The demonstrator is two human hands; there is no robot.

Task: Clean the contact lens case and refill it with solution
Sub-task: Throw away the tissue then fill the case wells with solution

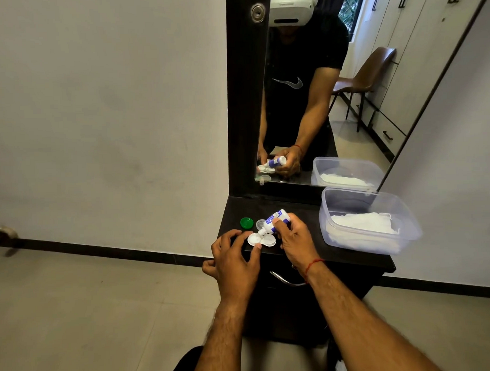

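A white contact lens case (269,241) with two round wells lies open on the dark dresser top (300,211). My left hand (232,258) pinches its left well between thumb and fingers. My right hand (294,239) grips a small white and blue solution bottle (275,219), tilted with its nozzle down over the left well. A green cap (246,223) and a clear cap (260,224) lie just behind the case.
A clear plastic tub (405,207) holding white tissue stands at the right of the dresser top. A mirror (318,85) rises behind it. A metal drawer handle (283,279) sits below the front edge. Tiled floor lies to the left.
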